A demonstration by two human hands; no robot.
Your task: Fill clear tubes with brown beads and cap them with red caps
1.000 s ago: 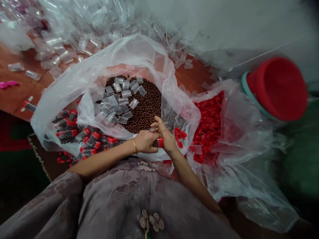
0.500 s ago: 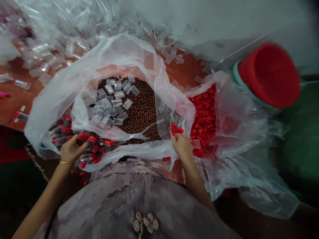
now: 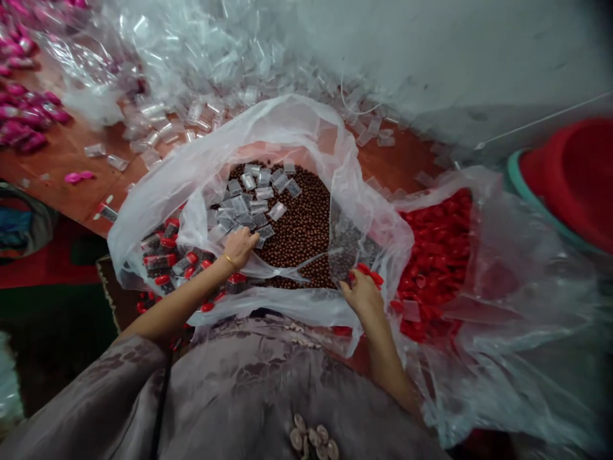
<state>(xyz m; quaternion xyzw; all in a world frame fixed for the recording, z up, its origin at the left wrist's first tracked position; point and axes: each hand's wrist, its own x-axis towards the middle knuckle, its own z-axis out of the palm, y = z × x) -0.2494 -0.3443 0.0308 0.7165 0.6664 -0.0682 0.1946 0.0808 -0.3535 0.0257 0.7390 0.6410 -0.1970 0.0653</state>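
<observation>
My left hand (image 3: 241,248) reaches over the near edge of a pile of clear plastic containers (image 3: 239,206). Its fingers are bunched on one clear plastic container (image 3: 264,235); the grip is partly hidden. The pile lies on small brown beads (image 3: 301,217) inside a large white plastic bag (image 3: 297,115). My right hand (image 3: 366,295), at the bag's right side, is closed around a few red caps (image 3: 368,275) that show above the fingers. Bead-filled containers with red caps (image 3: 160,260) lie to the left, partly behind my left forearm.
A clear bag of loose red caps (image 3: 435,262) lies at right, with red and teal basins (image 3: 565,179) beyond it. Many clear containers (image 3: 167,128) are heaped along the wall. Pink-capped pieces (image 3: 29,121) lie at far left on the orange-red tabletop (image 3: 115,198).
My left hand has moved right and away from me, from the filled red-capped containers to the clear ones, its fingers drawing together. My right hand keeps the red caps. The view has shifted left.
</observation>
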